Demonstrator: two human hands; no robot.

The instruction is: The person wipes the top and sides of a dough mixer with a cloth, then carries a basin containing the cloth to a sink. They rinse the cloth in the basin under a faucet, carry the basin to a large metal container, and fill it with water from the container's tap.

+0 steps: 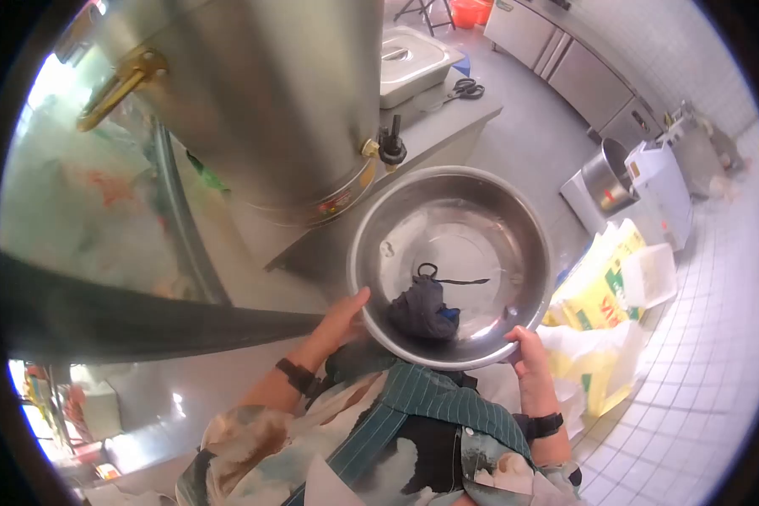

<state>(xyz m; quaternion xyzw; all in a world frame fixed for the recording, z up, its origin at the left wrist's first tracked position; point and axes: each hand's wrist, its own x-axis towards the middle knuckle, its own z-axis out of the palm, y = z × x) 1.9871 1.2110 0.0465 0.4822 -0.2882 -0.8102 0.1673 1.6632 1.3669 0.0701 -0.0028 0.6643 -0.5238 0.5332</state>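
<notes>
A round stainless steel basin [527,221] is held in front of my body, its open top facing up. My left hand [344,318] grips the rim on the lower left, thumb against the outside edge. On the lower right, my right hand [527,347] has its thumb over the rim, the other fingers partly hidden beneath. Inside the basin lies a crumpled dark grey cloth [422,310] with a bit of blue. A thin dark cord with a loop [428,270] rests beside it on the wet-looking bottom.
A tall metal drum [287,101] with a black-handled tap [391,148] stands ahead on the left. Black scissors [464,89] and a lidded steel pan [411,63] are on the counter [472,114]. Yellow-and-white sacks [594,291] stand on the right by the tiled wall.
</notes>
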